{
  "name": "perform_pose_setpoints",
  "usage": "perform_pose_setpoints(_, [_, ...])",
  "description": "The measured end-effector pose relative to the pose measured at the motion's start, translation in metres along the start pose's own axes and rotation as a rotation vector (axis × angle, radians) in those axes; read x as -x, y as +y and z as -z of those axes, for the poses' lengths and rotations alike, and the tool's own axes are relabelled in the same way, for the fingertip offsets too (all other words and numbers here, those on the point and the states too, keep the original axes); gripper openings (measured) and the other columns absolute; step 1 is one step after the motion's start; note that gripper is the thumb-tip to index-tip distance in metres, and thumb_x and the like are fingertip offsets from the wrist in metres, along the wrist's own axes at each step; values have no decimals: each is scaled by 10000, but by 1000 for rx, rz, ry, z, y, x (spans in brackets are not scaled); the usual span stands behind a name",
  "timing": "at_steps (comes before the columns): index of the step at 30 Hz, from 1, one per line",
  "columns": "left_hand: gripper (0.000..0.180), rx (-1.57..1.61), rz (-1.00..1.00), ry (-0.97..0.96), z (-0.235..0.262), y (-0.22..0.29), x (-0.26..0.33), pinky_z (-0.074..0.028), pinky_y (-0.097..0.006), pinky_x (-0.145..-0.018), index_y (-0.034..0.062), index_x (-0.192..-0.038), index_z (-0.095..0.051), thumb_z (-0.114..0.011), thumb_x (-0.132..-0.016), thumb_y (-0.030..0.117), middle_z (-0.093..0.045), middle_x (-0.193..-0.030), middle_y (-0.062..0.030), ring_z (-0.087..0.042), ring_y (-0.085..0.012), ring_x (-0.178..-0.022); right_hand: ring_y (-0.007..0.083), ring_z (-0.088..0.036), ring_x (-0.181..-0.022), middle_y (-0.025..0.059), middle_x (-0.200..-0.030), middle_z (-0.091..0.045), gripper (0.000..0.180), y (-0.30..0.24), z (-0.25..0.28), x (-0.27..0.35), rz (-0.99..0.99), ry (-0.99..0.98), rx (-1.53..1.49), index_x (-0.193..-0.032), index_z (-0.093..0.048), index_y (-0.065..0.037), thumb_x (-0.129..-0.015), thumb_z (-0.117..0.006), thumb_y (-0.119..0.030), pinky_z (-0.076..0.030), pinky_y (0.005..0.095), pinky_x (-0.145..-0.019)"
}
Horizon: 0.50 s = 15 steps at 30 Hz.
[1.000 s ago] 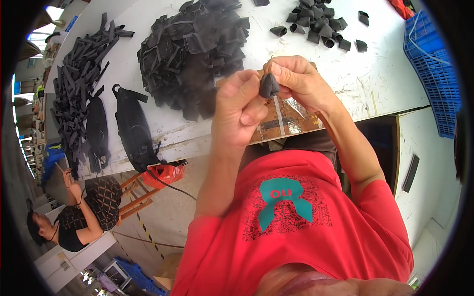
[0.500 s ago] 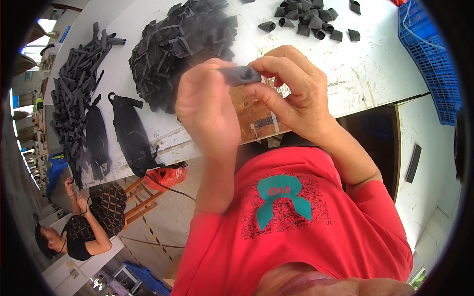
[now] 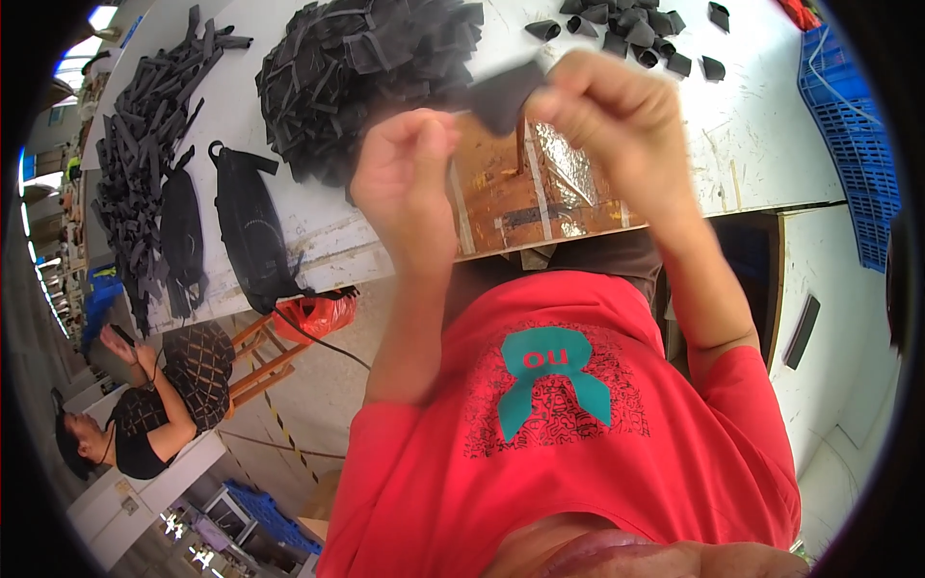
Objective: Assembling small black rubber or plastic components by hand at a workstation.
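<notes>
My right hand (image 3: 626, 120), slightly blurred, pinches one end of a small black fabric piece (image 3: 506, 94), folded or tube-like, above the table's front edge. Just left of the piece is my left hand (image 3: 405, 169), its thumb and fingers pressed together. A gap shows between those fingertips and the dark body of the piece; whether they grip anything thin is not clear. Behind my left hand lies a big heap of flat black fabric pieces (image 3: 332, 91). Beyond my right hand lie several small black rolled pieces (image 3: 641, 34), some with open ends showing.
A brown board with tape (image 3: 496, 193) lies at the edge of the white table (image 3: 771, 144). Black strips (image 3: 135, 164) are piled at left, beside two black pouches (image 3: 252, 231). A blue crate (image 3: 853, 135) stands right. Another person (image 3: 145, 414) sits at lower left.
My hands have drawn apart, the right one moving right with the fabric piece. My left hand, near the piece's left end before, is now a little apart from it. The view has shifted slightly.
</notes>
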<state>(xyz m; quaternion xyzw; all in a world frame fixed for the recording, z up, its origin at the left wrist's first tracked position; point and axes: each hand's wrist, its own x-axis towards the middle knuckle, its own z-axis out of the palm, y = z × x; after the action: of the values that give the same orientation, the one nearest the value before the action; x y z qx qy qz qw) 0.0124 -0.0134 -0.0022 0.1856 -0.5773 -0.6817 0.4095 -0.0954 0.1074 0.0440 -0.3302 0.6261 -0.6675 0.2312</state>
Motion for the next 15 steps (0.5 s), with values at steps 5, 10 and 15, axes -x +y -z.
perform_pose_setpoints(5, [123,-644,-20,64,47,-49,2,-427,-174,-599,-12,-878,-560,-589,-766,30,-557,-797,-36,-507,-53,-629,49,-472,-565,20,-664,-568,278,32,32,-17,87,421,275,-833,-636,-8,-844,-533,-265,-376,185,-511])
perform_pose_setpoints(10, [258,-1220,-88,-8,46,-69,9,-450,-352,-661,14,-912,-542,-626,-690,115,-528,-880,-148,-538,-271,-754,45,-421,-537,-20,-598,-488,284,65,5,32,-265,147,-16,-876,-610,7,-872,-504,-257,-345,185,-483])
perform_pose_setpoints(15, [133,-1356,-85,-126,60,-82,5,-447,-402,-662,9,-812,-557,-608,-719,88,-558,-781,-150,-557,-329,-745,34,-417,-542,-23,-605,-486,253,73,-6,47,-429,33,-44,-838,-605,-7,-877,-507,-237,-344,177,-479])
